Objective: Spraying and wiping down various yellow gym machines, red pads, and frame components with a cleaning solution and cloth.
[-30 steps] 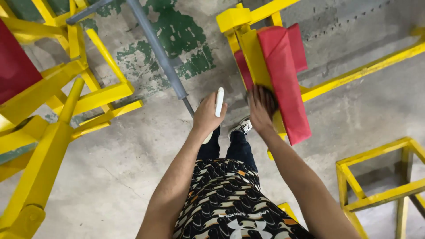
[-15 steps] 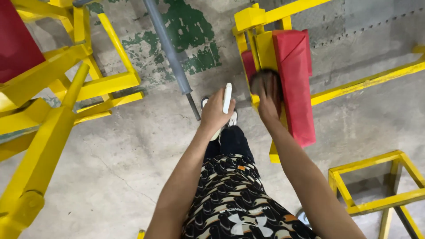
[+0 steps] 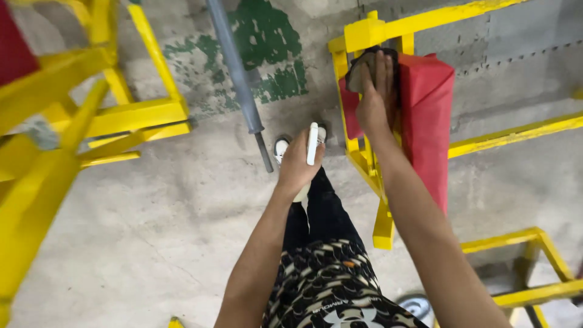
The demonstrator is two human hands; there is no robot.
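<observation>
The right hand lies flat with fingers stretched out, pressing a dark cloth against the upper part of a yellow metal frame on the far right of the scene; the cloth shows only as a dark bunch around the fingertips, so most of it is hidden under the hand. Just beside that hand, to the right, a red pad is fixed to the same frame and runs down toward the near side, and the cloth sits at the seam where the pad meets the yellow post. The left hand hangs in the middle of the scene, closed around a slim white bottle, which stands nearly upright in the grip and sticks out above the knuckles. Below it are the person's dark trousers and a white shoe on the concrete floor. A grey steel bar slants from the far edge down to a thin end just left of the shoe, and behind it the floor carries patches of worn green paint. On the left stands another yellow frame, blurred at its near end, well apart from both hands. At the near right corner there is a low yellow stand.
</observation>
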